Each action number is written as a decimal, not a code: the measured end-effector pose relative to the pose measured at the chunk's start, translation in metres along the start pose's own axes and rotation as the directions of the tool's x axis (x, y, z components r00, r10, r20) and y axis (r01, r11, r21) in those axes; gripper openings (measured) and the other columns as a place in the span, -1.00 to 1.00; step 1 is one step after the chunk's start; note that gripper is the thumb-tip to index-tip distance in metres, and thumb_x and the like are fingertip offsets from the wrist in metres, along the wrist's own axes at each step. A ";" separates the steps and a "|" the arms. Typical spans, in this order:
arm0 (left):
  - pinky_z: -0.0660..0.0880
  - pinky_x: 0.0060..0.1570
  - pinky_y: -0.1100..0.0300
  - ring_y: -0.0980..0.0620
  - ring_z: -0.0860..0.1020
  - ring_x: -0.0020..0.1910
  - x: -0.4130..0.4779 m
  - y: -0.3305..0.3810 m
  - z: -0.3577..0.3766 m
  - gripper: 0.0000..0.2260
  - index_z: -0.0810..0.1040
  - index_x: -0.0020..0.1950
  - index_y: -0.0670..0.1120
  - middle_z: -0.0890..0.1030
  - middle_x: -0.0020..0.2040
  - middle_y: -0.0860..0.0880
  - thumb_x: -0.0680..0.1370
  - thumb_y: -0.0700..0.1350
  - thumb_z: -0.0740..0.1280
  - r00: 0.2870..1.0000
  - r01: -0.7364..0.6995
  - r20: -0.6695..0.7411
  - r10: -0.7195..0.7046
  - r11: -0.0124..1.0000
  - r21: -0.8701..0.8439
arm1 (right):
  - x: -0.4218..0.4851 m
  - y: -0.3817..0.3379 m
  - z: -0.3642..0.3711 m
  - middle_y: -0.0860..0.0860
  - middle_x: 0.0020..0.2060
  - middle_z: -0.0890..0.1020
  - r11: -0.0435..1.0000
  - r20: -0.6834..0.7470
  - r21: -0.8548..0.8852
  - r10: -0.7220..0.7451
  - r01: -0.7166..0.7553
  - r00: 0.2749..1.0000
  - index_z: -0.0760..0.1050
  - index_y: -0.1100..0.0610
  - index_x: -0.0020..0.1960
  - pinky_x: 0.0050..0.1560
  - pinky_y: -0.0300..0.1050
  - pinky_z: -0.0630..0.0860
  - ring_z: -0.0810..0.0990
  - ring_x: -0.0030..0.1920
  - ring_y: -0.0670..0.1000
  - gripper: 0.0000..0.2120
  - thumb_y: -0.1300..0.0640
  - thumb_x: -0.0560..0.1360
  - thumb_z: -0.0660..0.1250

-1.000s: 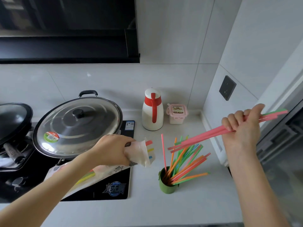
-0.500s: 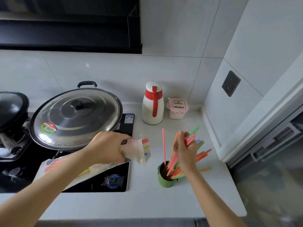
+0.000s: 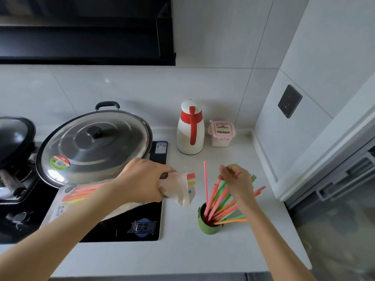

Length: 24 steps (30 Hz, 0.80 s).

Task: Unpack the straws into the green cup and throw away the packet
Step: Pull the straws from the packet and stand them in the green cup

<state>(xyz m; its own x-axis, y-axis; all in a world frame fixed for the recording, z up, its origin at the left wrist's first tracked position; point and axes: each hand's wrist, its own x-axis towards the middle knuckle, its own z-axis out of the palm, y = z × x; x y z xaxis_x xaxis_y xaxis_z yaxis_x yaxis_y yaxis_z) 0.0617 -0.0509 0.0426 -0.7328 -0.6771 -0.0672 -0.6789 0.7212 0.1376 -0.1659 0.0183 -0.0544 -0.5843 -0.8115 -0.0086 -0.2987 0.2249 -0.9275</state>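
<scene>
Now, the left hand [image 3: 142,179] has its fingers wrapped tight round the clear plastic straw packet [image 3: 69,199] near its open mouth, holding it over the black induction hob [image 3: 138,230] with the mouth pointing toward the cup. Red, yellow and blue straw ends [image 3: 190,176] poke out of that mouth, and more orange and pink ones show through the plastic farther back. Just to the right, the small green cup [image 3: 209,226] stands upright on the white countertop [image 3: 182,256], with a fan of pink, orange and green straws [image 3: 221,201] leaning out of it to the right. The right hand [image 3: 237,181] hovers at the tops of those, fingers loosely bent among the straw tips; whether it's pinching any, I can't tell from here. Behind, a big steel-lidded wok [image 3: 95,147] sits on the hob. By the back wall a white jug with a red handle [image 3: 190,128] stands just beside a pink-lidded tub [image 3: 221,132].
</scene>
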 end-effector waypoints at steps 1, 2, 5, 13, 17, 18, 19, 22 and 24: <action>0.32 -0.17 0.29 0.11 0.49 -0.20 0.002 0.001 -0.005 -0.59 0.49 0.16 0.24 0.65 -0.15 0.12 0.32 0.05 0.35 1.000 -0.011 -0.006 0.011 1.000 0.019 | 0.003 -0.003 -0.004 0.08 -0.45 0.54 0.988 0.073 -0.156 0.020 -0.009 0.997 0.48 0.26 -0.33 -0.22 -0.06 0.40 0.49 -0.36 0.03 -0.66 0.06 0.52 0.26; 0.32 -0.17 0.28 0.10 0.50 -0.21 0.005 0.003 -0.011 -0.60 0.49 0.16 0.23 0.65 -0.16 0.11 0.32 0.05 0.35 1.000 -0.022 -0.016 0.023 0.999 0.042 | 0.004 -0.006 -0.008 0.07 -0.49 0.45 0.955 0.149 -0.296 0.029 0.016 0.988 0.42 0.26 -0.37 -0.27 -0.07 0.34 0.42 -0.39 0.02 -0.62 0.04 0.53 0.23; 0.37 -0.17 0.27 0.09 0.51 -0.25 0.014 0.008 -0.029 -0.64 0.50 0.12 0.22 0.65 -0.20 0.09 0.33 0.04 0.34 0.996 -0.064 -0.051 0.070 0.992 0.108 | 0.001 -0.016 -0.015 0.01 -0.31 0.54 0.879 0.198 -0.442 -0.099 0.179 0.975 0.52 0.20 -0.22 -0.19 -0.10 0.36 0.47 -0.24 -0.04 -0.66 0.00 0.58 0.17; 0.27 -0.12 0.19 0.02 0.57 -0.15 0.041 0.029 -0.065 -0.60 0.43 0.20 0.20 0.46 -0.33 0.09 0.38 -0.08 0.26 0.983 -0.148 -0.039 0.178 0.903 0.402 | -0.031 -0.079 -0.029 0.07 -0.09 0.68 0.877 -0.216 0.417 -0.157 0.237 0.964 0.59 0.07 0.04 0.07 -0.13 0.54 0.62 -0.04 0.00 -0.76 0.12 0.61 0.13; 0.19 -0.15 0.10 -0.04 0.53 -0.15 0.052 0.044 -0.070 -0.63 0.38 0.20 0.13 0.43 -0.30 0.06 0.41 -0.13 0.20 0.964 -0.192 -0.018 0.264 0.744 0.640 | -0.024 -0.085 -0.016 0.15 -0.01 0.67 0.567 0.224 0.768 0.198 -0.298 0.954 0.57 0.19 0.05 0.20 -0.01 0.50 0.67 -0.02 0.07 -0.67 -0.02 0.57 0.16; 0.16 -0.17 0.09 -0.04 0.52 -0.16 0.054 0.049 -0.071 -0.64 0.36 0.21 0.11 0.48 -0.26 0.05 0.44 -0.13 0.19 0.958 -0.203 -0.002 0.288 0.683 0.702 | -0.023 -0.086 -0.012 0.17 0.01 0.67 0.504 0.307 0.770 0.244 -0.391 0.920 0.57 0.22 0.07 0.19 0.00 0.50 0.65 0.01 0.10 -0.63 -0.06 0.56 0.17; 0.14 -0.18 0.09 -0.05 0.50 -0.18 0.055 0.054 -0.072 -0.67 0.37 0.20 0.09 0.51 -0.23 0.04 0.45 -0.12 0.20 0.952 -0.214 0.018 0.305 0.624 0.752 | -0.022 -0.085 -0.008 0.18 -0.01 0.68 0.445 0.364 0.775 0.266 -0.449 0.892 0.56 0.24 0.07 0.19 0.03 0.49 0.63 0.05 0.13 -0.61 -0.07 0.57 0.16; 0.09 -0.18 0.07 -0.06 0.37 -0.23 0.059 0.068 -0.076 -0.78 0.38 0.09 0.02 0.43 -0.25 0.02 0.45 -0.10 0.26 0.942 -0.239 0.077 0.326 0.494 0.836 | -0.021 -0.082 0.003 0.18 -0.11 0.71 0.286 0.434 0.822 0.247 -0.493 0.867 0.58 0.24 0.04 0.25 0.14 0.45 0.61 0.09 0.18 -0.65 0.00 0.59 0.15; 0.06 -0.16 0.05 -0.07 0.30 -0.23 0.060 0.072 -0.077 -0.78 0.37 0.10 0.00 0.35 -0.26 -0.01 0.47 -0.06 0.26 0.937 -0.250 0.103 0.333 0.436 0.864 | -0.020 -0.079 0.008 0.21 0.02 0.68 0.220 0.443 0.844 0.229 -0.490 0.867 0.56 0.23 0.16 0.30 0.18 0.42 0.59 0.17 0.21 -0.69 0.07 0.59 0.17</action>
<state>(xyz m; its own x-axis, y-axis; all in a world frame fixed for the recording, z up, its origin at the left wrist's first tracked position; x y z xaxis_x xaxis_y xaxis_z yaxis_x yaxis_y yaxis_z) -0.0276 -0.0509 0.1241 -0.9177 -0.3791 -0.1184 -0.1519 0.6104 -0.7774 -0.1246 0.0123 0.0162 -0.2401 -0.8911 -0.3852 0.8572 -0.0084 -0.5149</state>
